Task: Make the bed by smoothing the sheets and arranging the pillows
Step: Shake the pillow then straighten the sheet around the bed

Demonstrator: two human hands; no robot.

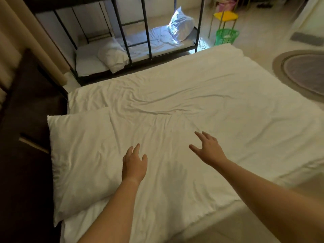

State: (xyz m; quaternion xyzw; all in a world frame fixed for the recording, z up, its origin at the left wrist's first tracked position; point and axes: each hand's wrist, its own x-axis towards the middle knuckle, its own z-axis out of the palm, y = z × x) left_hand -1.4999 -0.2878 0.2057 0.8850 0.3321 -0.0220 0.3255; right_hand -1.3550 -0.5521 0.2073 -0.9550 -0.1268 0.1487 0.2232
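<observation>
Reaching over the wrinkled sheet (pixel 210 102) with left hand (pixel 134 163) and right hand (pixel 208 149) — both splayed, grasping nothing — probably to sweep creases flat beside the pillow (pixel 78 155).

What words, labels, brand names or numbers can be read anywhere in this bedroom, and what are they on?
None can be read.
The white sheet and the pillow are plain, with no tag or print showing.
The green basket has pale marks on its side, too blurred to tell whether they are letters or only its pattern.
The pink thing beyond it is too blurred to read as well.
</observation>
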